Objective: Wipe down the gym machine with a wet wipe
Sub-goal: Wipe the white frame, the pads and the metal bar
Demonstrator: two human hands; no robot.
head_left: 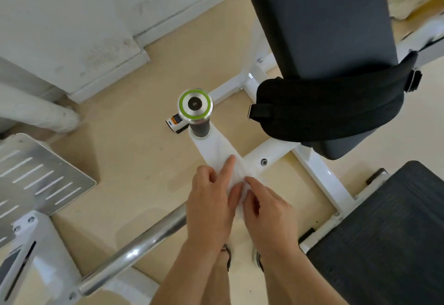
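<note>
The machine [319, 175] is big, with a dark pad [319, 23] and a seat [384, 232] on its right side. A shiny bar [144, 240] crosses low on the left. A white arm [211, 146] runs up to a handle [195, 105] with a green ring.

Both hands meet at the near end of that arm. The left hand [211, 199] has one finger out straight and pressing on the wipe [236, 178]; its other fingers are curled. The right hand [266, 206] pinches the wipe's near edge with its fingertips.

The wipe is bunched up small, so it may rub only a thin strip and miss the arm's sides. A pinch this light could let the wet wipe slip down to the floor. The wipe is white on white, so missed spots would be hard to see.
</note>
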